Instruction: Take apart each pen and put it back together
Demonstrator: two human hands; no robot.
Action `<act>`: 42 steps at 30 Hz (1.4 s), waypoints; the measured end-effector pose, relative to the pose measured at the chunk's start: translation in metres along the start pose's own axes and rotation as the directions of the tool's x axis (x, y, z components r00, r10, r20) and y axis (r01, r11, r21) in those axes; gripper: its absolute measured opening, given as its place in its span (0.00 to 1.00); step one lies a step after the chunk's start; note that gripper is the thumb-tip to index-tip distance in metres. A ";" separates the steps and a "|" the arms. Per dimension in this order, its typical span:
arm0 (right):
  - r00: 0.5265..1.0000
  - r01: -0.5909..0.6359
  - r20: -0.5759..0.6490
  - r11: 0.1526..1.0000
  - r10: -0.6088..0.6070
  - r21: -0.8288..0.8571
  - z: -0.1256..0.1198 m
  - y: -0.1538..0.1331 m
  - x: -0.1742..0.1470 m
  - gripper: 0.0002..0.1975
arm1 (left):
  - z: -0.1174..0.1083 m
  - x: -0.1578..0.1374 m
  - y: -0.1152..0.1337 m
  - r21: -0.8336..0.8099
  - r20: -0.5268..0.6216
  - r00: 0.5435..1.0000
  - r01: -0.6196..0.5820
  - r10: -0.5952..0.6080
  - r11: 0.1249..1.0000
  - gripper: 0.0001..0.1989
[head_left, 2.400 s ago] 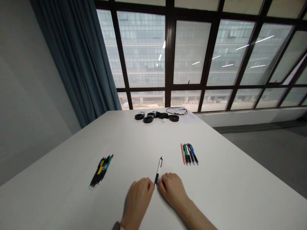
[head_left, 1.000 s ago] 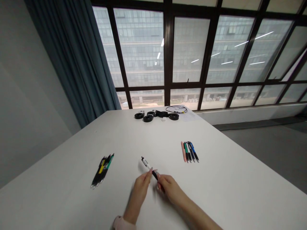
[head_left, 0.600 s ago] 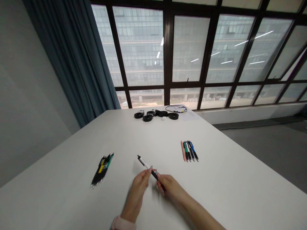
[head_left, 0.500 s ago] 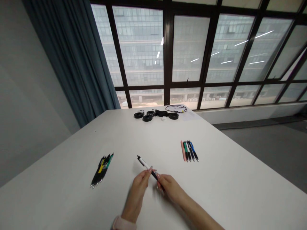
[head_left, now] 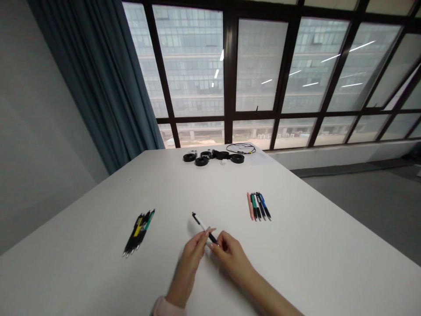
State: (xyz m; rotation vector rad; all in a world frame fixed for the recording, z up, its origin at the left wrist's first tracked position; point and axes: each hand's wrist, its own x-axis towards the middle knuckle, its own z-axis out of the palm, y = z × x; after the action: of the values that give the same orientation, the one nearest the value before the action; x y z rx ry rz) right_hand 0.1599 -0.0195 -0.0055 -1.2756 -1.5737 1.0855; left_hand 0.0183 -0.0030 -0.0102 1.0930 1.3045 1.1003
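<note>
A white pen with a black grip and black top end [head_left: 198,220] is held slantwise above the table, its top end pointing away to the left. My left hand [head_left: 190,259] pinches it around the middle between thumb and fingers. At the near, lower end of the pen my right hand [head_left: 234,258] is closed, thumb and curled finger around the tip, which they hide. To the left lies a group of several pens [head_left: 138,232], black, yellow and green. On the right, another row of several pens [head_left: 259,206] lies side by side, pink, green, white, dark and blue.
Toward the far end of the white table [head_left: 184,188] sit several black rolls [head_left: 201,161], a coiled black cable [head_left: 241,148] and a sheet of paper [head_left: 261,159]. Behind stand windows and a blue curtain [head_left: 98,87]. Grey floor shows beyond the table's right edge.
The pen has shifted slightly right. My right hand has changed its grip, its fingers now more curled and raised at the tip end. My left hand keeps its hold.
</note>
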 end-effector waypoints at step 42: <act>0.997 -0.007 -0.065 0.878 0.043 0.478 0.003 0.008 0.010 0.32 | 0.003 -0.001 0.007 -0.067 -0.006 1.000 0.021 -0.021 0.998 0.36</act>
State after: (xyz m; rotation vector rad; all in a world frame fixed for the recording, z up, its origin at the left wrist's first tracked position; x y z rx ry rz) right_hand 0.1578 -0.0089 -0.0128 -0.9837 -1.1348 1.3264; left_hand 0.0219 -0.0023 -0.0028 1.0242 1.2729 1.1253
